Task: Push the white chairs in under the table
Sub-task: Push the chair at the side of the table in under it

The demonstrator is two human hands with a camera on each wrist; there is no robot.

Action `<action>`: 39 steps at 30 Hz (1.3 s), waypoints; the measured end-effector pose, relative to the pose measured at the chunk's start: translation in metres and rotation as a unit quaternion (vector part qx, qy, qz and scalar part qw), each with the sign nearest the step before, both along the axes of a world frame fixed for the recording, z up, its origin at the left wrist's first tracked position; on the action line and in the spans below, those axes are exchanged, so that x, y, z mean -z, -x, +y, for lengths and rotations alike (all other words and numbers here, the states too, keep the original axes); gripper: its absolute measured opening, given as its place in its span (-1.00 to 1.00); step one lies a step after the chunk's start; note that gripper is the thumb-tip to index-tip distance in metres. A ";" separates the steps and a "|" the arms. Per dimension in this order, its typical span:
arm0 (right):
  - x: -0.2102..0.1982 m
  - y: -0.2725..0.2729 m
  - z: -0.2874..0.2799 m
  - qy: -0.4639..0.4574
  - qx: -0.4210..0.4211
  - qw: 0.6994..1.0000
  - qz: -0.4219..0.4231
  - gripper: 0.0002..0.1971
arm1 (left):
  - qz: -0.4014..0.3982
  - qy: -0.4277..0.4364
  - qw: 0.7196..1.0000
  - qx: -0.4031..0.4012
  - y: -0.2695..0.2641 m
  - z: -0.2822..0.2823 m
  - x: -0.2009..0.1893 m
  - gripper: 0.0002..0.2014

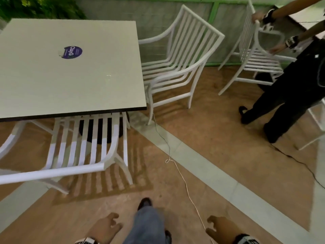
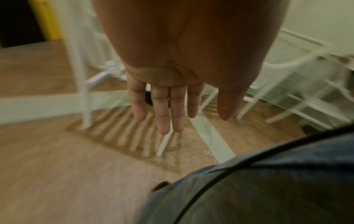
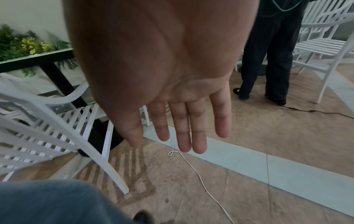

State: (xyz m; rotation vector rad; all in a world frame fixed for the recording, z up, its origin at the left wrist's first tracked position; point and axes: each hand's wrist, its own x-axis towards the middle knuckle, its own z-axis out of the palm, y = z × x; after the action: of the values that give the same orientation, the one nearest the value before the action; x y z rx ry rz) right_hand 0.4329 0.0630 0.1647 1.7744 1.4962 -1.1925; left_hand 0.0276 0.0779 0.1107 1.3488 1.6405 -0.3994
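Counting white chairs in the head view gives three in plain sight, all of slatted white metal with curved armrests. The near chair [image 1: 84, 148], lower left of the frame, has its seat tucked under the table [image 1: 70, 71] and its backrest leaning toward the camera. The second chair [image 1: 177, 60], upper centre, stands at the table's right edge with only its front legs near the tabletop; its seat is outside. The third chair [image 1: 253, 57], upper right, is well apart from the table and held by another person [image 1: 290, 88] in dark trousers, one hand on the backrest top, one on an armrest. A further white frame shows at the right edge, too cut off to identify.

The table is one square, pale-topped unit with a dark edge and a round purple sticker [image 1: 70, 52] near its middle.

At the bottom of the frame, the left hand [image 1: 103, 228] hangs free, fingers loosely extended, holding nothing. The right hand [image 1: 221, 228] is likewise slack and empty. Both wrist views confirm straight fingers and bare palms.

One white cord [image 1: 177, 169] trails across the brown floor between the hands and the second chair.
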 end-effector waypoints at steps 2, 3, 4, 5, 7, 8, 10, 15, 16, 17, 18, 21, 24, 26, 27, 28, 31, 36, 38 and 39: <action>0.003 -0.018 0.028 0.013 -0.018 1.000 0.001 -0.30 | 0.006 0.006 0.999 0.048 -0.036 0.033 -0.006 -0.57; 0.007 -0.026 0.045 0.020 -0.031 0.999 0.001 -0.24 | -0.002 0.008 0.998 0.067 -0.051 0.048 -0.003 -0.53; 0.010 -0.032 0.062 0.021 -0.043 0.999 0.002 -0.28 | -0.006 -0.001 0.997 0.074 -0.067 0.065 -0.003 -0.50; 0.012 -0.039 0.081 0.018 -0.057 0.998 0.002 -0.36 | -0.004 -0.001 0.998 0.069 -0.080 0.080 0.003 -0.47; 0.019 -0.055 0.125 0.009 -0.085 0.996 0.008 -0.44 | -0.019 -0.023 0.997 0.067 -0.104 0.113 0.014 -0.43; 0.022 -0.063 0.150 0.011 -0.098 0.995 0.009 -0.45 | -0.020 -0.023 0.998 0.059 -0.115 0.131 0.015 -0.41; 0.025 -0.083 0.204 0.006 -0.127 0.992 0.009 -0.46 | -0.018 -0.032 0.998 0.059 -0.138 0.170 0.017 -0.43; -0.003 -0.121 0.345 -0.039 -0.167 0.985 0.019 -0.50 | 0.032 -0.113 0.987 0.108 -0.180 0.282 -0.012 -0.56; -0.009 -0.126 0.371 -0.058 -0.169 0.984 0.025 -0.51 | 0.024 -0.084 0.993 0.082 -0.188 0.302 -0.015 -0.51; -0.016 -0.129 0.397 -0.078 -0.168 0.982 0.029 -0.52 | 0.022 -0.058 0.996 0.059 -0.193 0.321 -0.014 -0.47; -0.020 -0.134 0.422 -0.097 -0.168 0.980 0.029 -0.54 | 0.020 -0.051 0.998 0.045 -0.198 0.342 -0.015 -0.46; -0.032 -0.143 0.496 -0.140 -0.191 0.971 0.028 -0.57 | 0.025 -0.044 0.998 0.024 -0.212 0.404 -0.023 -0.46; -0.030 -0.150 0.577 -0.170 -0.227 0.958 0.035 -0.63 | 0.060 -0.064 0.996 0.019 -0.229 0.475 -0.022 -0.48; -0.023 -0.154 0.631 -0.191 -0.255 0.947 0.034 -0.64 | 0.082 -0.067 0.994 0.019 -0.243 0.518 -0.022 -0.53; -0.018 -0.155 0.657 -0.206 -0.264 0.942 0.037 -0.62 | 0.084 -0.073 0.994 0.005 -0.249 0.537 -0.023 -0.53; -0.013 -0.156 0.683 -0.225 -0.271 0.935 0.041 -0.60 | 0.083 -0.091 0.992 -0.011 -0.253 0.559 -0.020 -0.51; 0.001 -0.154 0.752 -0.287 -0.299 0.909 0.046 -0.52 | 0.087 -0.139 0.986 -0.041 -0.265 0.613 -0.017 -0.38; 0.013 -0.149 0.838 -0.327 -0.357 0.875 0.004 -0.44 | 0.075 -0.221 0.970 -0.070 -0.282 0.685 -0.015 -0.34; 0.020 -0.149 0.865 -0.319 -0.374 0.871 -0.025 -0.39 | 0.077 -0.235 0.967 -0.066 -0.285 0.706 -0.008 -0.34; 0.024 -0.149 0.878 -0.315 -0.381 0.869 -0.038 -0.36 | 0.082 -0.233 0.967 -0.061 -0.286 0.716 -0.002 -0.33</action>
State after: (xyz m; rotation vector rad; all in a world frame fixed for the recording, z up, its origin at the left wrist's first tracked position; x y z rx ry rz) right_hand 0.5822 0.9406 0.1408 1.2754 2.3873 -0.2336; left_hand 0.3136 0.7937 0.1127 1.5743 2.0301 -0.0498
